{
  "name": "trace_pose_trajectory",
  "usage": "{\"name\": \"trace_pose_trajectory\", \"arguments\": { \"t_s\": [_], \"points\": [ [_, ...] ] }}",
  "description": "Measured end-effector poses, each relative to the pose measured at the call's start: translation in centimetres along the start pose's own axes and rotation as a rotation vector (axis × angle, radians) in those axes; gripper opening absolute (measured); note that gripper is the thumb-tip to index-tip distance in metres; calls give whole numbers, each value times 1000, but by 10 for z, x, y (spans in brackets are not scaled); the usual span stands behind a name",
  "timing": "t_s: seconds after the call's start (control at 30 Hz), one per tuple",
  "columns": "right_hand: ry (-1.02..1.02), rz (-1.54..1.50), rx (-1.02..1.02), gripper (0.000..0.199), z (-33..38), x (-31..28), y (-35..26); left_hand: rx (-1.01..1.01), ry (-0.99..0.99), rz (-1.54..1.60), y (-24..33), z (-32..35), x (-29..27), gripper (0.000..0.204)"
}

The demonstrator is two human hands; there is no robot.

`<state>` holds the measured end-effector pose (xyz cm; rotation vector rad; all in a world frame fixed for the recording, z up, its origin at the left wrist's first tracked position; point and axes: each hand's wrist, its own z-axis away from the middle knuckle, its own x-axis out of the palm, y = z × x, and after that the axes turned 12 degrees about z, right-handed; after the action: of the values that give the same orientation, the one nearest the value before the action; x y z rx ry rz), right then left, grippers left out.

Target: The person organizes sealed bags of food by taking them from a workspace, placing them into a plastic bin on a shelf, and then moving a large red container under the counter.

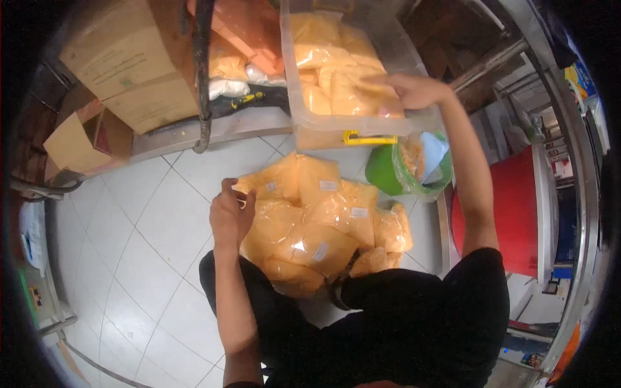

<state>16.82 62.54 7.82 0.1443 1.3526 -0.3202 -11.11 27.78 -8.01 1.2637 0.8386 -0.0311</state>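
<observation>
My right hand (417, 91) reaches into a clear plastic bin (336, 125) with a yellow latch, over sealed bags of orange-yellow crumbs or powder (346, 87). Its fingers are blurred, and I cannot tell whether they grip a bag. More of these bags (275, 223), several with small white labels, lie heaped on the floor in front of me. At the heap's left edge is my left hand (231, 216), its fingers slightly bent and apart, holding nothing. Whether it touches the nearest bag is unclear.
A green bucket (383, 169) with a plastic liner stands right of the heap, near a red tub (501, 213). Cardboard boxes (129, 71) sit at the far left on a metal-edged shelf (242, 128). A yellow-black cutter (248, 99) lies there by an orange crate (249, 32).
</observation>
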Motion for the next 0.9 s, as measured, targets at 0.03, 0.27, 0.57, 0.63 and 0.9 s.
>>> {"name": "trace_pose_trajectory", "arguments": {
  "t_s": [0.03,0.27,0.57,0.63,0.9],
  "points": [
    [111,-92,60,58,18,-19,-34,24,16,-17,-2,0,2,38],
    [-507,-726,208,50,135,114,-132,43,37,-30,-18,5,-3,37],
    [-187,-55,1021,52,261,412,-127,-5,-22,-37,-8,3,-1,38],
    [-16,47,909,33,260,377,-140,-9,-1,-36,-15,6,-7,38],
    [342,-385,808,15,298,71,-171,-29,-5,-71,-15,2,-1,38]
  ]
}}
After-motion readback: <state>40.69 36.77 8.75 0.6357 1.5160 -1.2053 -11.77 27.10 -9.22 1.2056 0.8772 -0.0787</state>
